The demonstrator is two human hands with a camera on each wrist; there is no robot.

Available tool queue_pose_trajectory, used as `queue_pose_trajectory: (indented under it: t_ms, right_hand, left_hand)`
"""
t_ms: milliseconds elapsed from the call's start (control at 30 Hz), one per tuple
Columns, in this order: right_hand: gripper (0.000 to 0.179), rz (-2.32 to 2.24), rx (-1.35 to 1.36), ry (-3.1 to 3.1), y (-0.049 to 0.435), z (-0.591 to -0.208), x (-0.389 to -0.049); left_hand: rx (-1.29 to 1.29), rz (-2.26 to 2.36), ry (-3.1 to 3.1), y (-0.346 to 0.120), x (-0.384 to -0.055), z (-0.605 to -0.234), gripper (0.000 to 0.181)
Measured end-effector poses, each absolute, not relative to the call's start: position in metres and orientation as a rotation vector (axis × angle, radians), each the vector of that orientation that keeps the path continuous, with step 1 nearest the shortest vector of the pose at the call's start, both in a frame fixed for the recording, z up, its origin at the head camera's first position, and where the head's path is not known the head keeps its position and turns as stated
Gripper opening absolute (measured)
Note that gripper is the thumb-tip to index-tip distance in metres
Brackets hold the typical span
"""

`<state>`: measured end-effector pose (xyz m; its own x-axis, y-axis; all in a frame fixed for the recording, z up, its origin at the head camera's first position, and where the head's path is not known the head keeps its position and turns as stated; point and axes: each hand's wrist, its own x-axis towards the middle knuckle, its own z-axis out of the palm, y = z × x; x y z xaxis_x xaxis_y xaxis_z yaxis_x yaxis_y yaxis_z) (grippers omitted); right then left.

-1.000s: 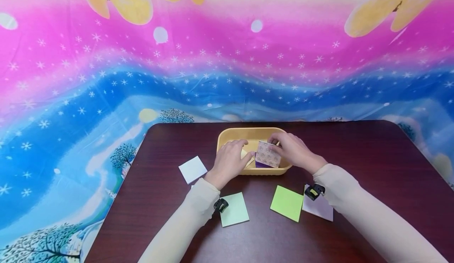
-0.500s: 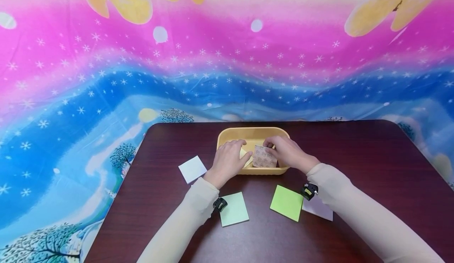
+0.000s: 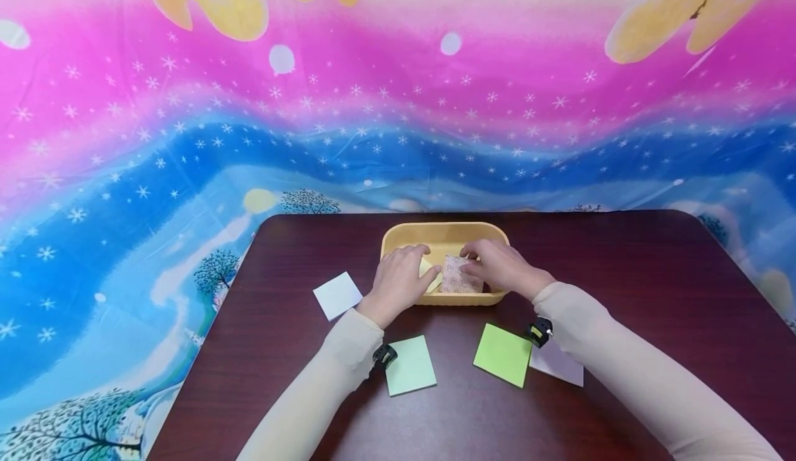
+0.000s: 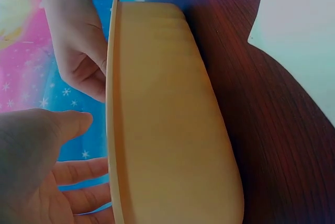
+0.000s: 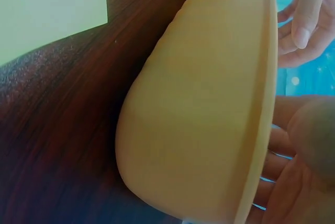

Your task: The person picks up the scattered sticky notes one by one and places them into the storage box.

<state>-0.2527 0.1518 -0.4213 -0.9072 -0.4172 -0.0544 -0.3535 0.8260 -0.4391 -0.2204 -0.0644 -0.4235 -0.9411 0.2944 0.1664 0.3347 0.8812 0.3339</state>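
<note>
A yellow plastic tray stands at the far side of the table. In it lies a square pad with a small pinkish print, like a sticky note pad. My right hand pinches its upper right corner, thumb over the face. My left hand reaches over the tray's left part, beside a pale yellow pad. In the left wrist view, the left thumb and fingers stand apart and nothing shows between them. The tray wall hides the right fingertips in the right wrist view.
On the dark wooden table lie a white pad at left, a mint pad and a lime green pad in front, and a lilac pad partly under the right sleeve. A printed cloth hangs behind.
My right hand has moved left and slightly down with the printed pad, which now covers the purple piece seen under it earlier. The left hand has hardly moved.
</note>
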Motion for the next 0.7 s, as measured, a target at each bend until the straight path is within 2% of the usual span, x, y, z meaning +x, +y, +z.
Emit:
queue_pose_trajectory:
  t_ms: [167, 700]
  right_hand:
    - [0.039, -0.622, -0.635, 2.864, 0.1511, -0.4253, -0.2543]
    - [0.038, -0.669, -0.617, 2.874, 0.1516, -0.4249, -0.2536]
  left_hand:
    - [-0.497, -0.540, -2.936, -0.0641, -0.2205, -0.4245, 0.044]
    - [-0.497, -0.532, -2.933, -0.0644, -0.2202, -0.4253, 0.045]
